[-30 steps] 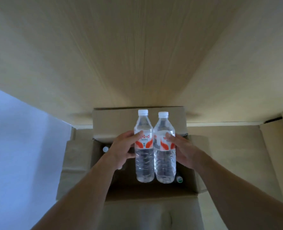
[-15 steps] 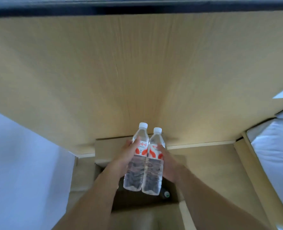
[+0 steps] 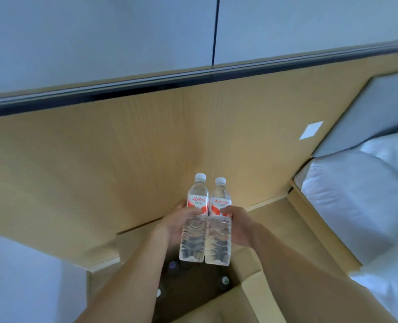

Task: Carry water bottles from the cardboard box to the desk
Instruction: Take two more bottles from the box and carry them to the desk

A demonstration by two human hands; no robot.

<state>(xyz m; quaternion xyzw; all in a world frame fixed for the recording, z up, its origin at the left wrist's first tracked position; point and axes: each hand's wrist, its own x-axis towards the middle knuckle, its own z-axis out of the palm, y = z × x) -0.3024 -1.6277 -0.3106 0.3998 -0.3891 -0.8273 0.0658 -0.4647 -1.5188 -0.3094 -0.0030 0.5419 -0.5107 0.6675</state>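
A: So, where were the two water bottles?

B: They were up in the air, side by side and touching, above the open cardboard box [image 3: 247,297]. The left bottle [image 3: 195,220] and the right bottle [image 3: 218,224] both stood nearly upright, with white caps on top and red and white labels.

A: Who held them?

B: A person did, with both hands. The left hand [image 3: 176,223] had its grip wrapped around the left bottle, fingers curled over the front, just under the label. The right hand [image 3: 237,226] had its grip clamped on the right bottle the same way, from the other side.

A: Was anything left in the box?

B: Yes. A few more bottle caps [image 3: 224,280] peeked out of the dark inside, under the two lifted bottles.

A: What else was around?

B: A big tan wood panel [image 3: 100,159] stood behind the box. Above it ran a dark strip [image 3: 146,86], and then a pale wall [image 3: 100,38]. A bed with white bedding [image 3: 356,194] was off to the right, and a small white square [image 3: 311,130] sat on the wood near it.
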